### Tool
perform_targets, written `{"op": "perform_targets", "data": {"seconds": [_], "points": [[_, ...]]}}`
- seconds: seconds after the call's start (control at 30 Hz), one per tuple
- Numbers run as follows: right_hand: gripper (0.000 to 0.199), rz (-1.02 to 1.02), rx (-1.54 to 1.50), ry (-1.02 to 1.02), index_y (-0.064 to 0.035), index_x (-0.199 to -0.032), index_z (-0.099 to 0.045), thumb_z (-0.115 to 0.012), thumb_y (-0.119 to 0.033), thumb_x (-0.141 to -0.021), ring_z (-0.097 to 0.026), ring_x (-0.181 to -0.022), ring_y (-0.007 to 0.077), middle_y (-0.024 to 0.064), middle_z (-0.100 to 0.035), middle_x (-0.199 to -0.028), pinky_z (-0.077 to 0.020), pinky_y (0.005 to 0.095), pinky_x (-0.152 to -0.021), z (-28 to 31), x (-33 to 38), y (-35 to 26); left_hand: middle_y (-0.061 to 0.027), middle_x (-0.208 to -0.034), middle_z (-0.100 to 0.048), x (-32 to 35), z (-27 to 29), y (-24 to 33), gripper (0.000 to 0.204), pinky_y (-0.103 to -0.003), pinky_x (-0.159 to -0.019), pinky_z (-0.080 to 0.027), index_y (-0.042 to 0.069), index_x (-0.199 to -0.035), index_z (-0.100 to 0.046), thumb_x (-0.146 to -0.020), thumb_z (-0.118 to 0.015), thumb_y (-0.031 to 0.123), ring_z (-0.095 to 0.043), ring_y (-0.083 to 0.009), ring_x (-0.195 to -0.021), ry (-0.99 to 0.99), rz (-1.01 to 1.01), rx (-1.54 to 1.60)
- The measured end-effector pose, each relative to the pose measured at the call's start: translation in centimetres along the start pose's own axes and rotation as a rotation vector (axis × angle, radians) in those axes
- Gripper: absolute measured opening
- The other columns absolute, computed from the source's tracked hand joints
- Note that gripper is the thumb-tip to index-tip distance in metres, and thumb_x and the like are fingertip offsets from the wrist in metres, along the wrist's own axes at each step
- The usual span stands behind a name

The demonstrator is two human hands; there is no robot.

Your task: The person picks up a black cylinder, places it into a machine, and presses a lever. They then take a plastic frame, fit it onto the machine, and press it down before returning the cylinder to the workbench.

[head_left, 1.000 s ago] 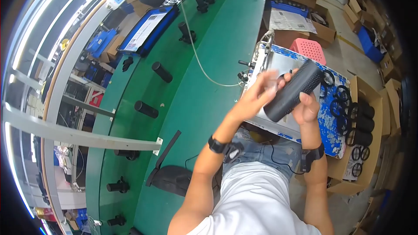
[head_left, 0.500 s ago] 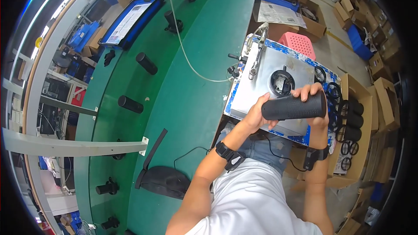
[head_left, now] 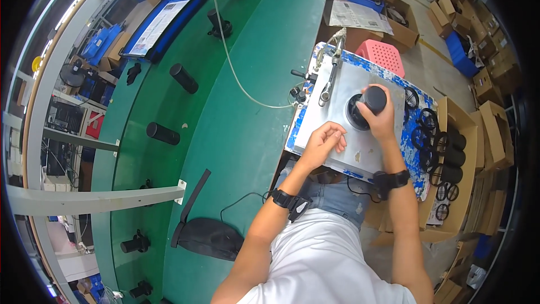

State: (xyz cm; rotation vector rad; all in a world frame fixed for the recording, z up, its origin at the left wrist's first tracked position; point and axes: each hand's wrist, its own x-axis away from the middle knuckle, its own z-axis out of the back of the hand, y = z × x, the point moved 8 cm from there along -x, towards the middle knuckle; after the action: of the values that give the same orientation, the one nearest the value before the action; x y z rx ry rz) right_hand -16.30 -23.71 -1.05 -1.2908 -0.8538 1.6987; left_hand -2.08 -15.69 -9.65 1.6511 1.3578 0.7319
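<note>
My right hand (head_left: 381, 117) is wrapped round a black cylinder (head_left: 375, 99), whose round end faces up. The cylinder stands over a round black fixture (head_left: 354, 117) on a silver metal plate (head_left: 360, 160); whether it is seated there is hidden by my fingers. Beside the plate's near left part, my left hand (head_left: 326, 144) hovers with its fingers loosely curled in, and nothing shows in them. A metal air-line fitting with a rod (head_left: 332, 73) lies along the plate's left side. Black straps with small devices sit on both my wrists.
Several black rings (head_left: 424, 135) lie on the blue-and-white bench top to the right. A cardboard box (head_left: 453, 214) there holds black cylinders and rings. On the left runs a green conveyor belt (head_left: 247, 112) with black cylinders and a black pouch (head_left: 208, 238). A pink stool (head_left: 382, 57) stands beyond the plate.
The cylinder was lying across both hands; now it is upright over the fixture in my right hand alone. My left hand has let go and moved down and left.
</note>
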Motion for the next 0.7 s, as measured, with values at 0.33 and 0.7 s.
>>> {"op": "perform_targets", "data": {"seconds": [0.33, 0.7], "points": [[0.046, -0.121, -0.244, -0.218, -0.0027, -0.109, -0.055, -0.077, -0.009, -0.069, -0.060, -0.095, 0.0152, 0.0077, -0.064, -0.100, -0.0460, 0.0293, -0.088, 0.6, -2.8, 1.5, -0.0050, -0.082, -0.062, 0.4, 0.1, -0.2, 0.015, -0.025, -0.069, -0.048, 0.001, -0.105, -0.056, -0.099, -0.050, 0.013, -0.057, -0.0110, -0.073, -0.028, -0.011, -0.005], [0.028, 0.009, -0.005, 0.283, -0.0027, -0.101, -0.057, -0.070, 0.000, -0.076, -0.060, -0.087, 0.0135, 0.0046, -0.063, -0.091, -0.0465, 0.0273, -0.085, 0.0, 0.1, 1.9, -0.0044, -0.076, -0.062, -1.8, 6.6, 6.8, 0.015, -0.025, -0.063, -0.048, 0.000, -0.098, -0.060, -0.096, -0.050, 0.012, -0.058, -0.0102, -0.068, 0.353, -0.249, -0.328]]}}
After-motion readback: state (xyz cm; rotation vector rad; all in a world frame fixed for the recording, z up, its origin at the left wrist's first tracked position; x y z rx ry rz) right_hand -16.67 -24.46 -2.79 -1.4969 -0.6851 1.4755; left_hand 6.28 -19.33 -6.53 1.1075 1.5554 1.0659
